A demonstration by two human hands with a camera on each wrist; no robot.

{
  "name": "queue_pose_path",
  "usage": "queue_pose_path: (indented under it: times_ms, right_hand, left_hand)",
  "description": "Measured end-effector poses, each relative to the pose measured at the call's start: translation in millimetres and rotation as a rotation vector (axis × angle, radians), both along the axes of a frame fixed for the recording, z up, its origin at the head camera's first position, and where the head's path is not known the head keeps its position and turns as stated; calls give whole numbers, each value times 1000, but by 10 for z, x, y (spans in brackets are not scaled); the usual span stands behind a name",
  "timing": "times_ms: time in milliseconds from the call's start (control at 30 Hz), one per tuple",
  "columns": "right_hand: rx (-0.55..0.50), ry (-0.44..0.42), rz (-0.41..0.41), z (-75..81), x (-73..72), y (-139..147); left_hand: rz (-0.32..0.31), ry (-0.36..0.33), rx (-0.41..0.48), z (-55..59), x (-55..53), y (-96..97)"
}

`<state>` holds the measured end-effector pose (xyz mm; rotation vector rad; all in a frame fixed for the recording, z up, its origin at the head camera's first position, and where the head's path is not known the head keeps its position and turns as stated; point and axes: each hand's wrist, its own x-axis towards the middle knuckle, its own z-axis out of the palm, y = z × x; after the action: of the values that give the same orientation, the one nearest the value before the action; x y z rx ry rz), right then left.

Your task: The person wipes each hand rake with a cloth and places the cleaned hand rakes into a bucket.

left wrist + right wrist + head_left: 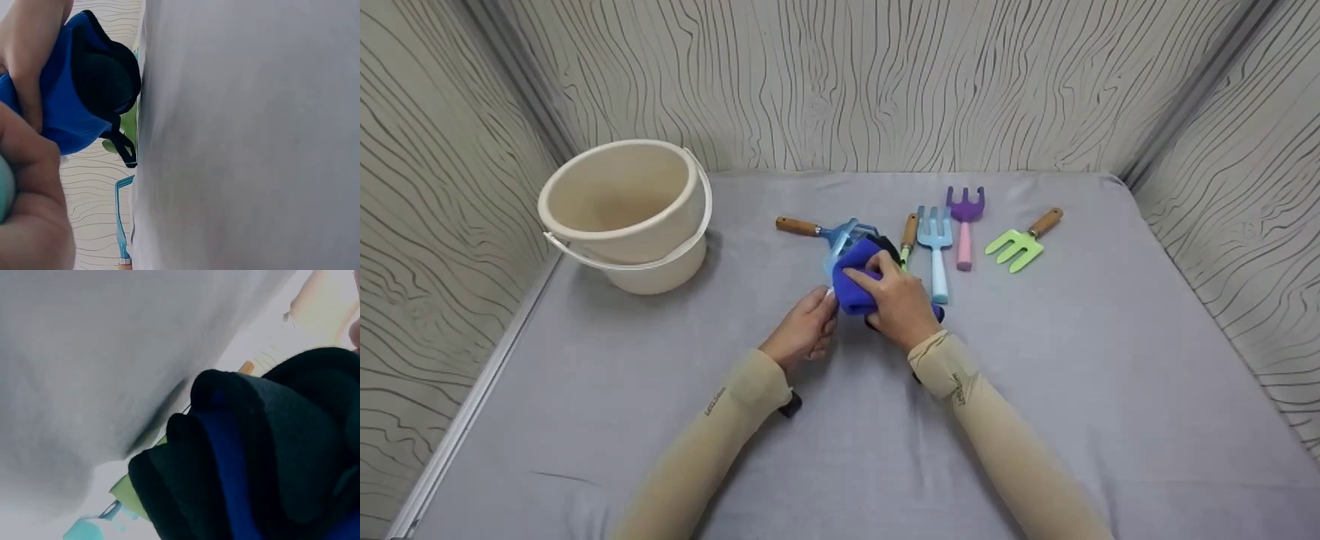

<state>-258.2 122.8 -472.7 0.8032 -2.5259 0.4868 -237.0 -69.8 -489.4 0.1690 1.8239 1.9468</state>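
My left hand (pixel 808 322) grips the pale handle of a light blue garden tool (pixel 840 253); its teal handle (pixel 4 188) shows at the edge of the left wrist view. My right hand (pixel 901 298) pinches a folded blue cloth (pixel 851 291) with black edging, wrapped against that tool just above the left hand. The cloth (pixel 304 433) fills much of the right wrist view, its dark inner side showing. Most of the tool's head is hidden behind the cloth, so I cannot tell its exact kind.
A cream bucket (pixel 622 240) with a white handle stands at the left. Behind the hands lies a blue rake (pixel 829 232) with a wooden handle. To the right are a light blue fork (pixel 936 240), a purple and pink fork (pixel 965 214) and a green fork (pixel 1016 247).
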Motion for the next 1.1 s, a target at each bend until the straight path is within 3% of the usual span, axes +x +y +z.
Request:
queue_pose_path:
  times_ms: [533, 867, 1100]
  right_hand:
    - [12, 81, -67, -14, -66, 124]
    - [73, 216, -125, -69, -135, 123]
    - [92, 355, -153, -63, -186, 118]
  left_hand:
    - [-20, -23, -30, -17, 32, 22]
    - [-32, -13, -54, -10, 21, 2]
    - [-30, -18, -89, 26, -3, -10]
